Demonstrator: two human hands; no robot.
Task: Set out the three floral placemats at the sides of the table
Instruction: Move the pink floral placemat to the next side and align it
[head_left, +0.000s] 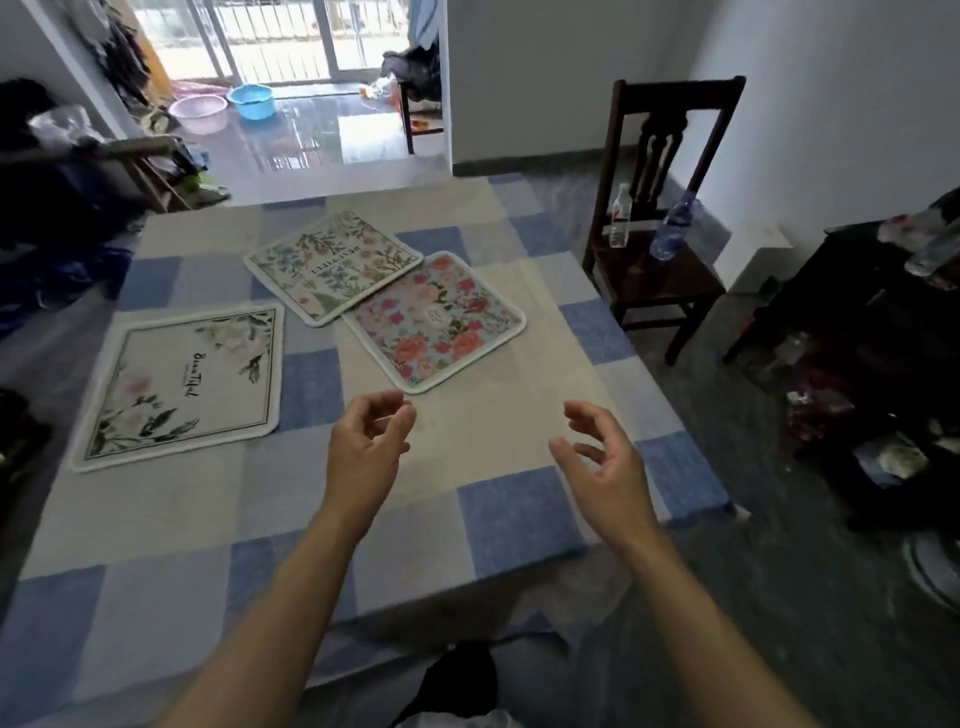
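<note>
Three floral placemats lie on the table (509, 519), which has a blue and cream checked cloth. A white placemat with pale flowers and script (182, 384) lies flat at the left side. A cream placemat with small blue and pink flowers (332, 265) sits near the middle, its edge overlapping a pink rose placemat (436, 322) to its right. My left hand (369, 441) hovers just in front of the rose placemat, fingers curled and apart, holding nothing. My right hand (602, 457) hovers over the cloth near the right edge, also empty with fingers spread.
A dark wooden chair (654, 270) with two plastic bottles (670, 228) on its seat stands beyond the table's right side. Dark cluttered furniture (857, 322) fills the far right. Bags and clothes pile up at the left. Basins (249, 101) sit on the floor near the balcony door.
</note>
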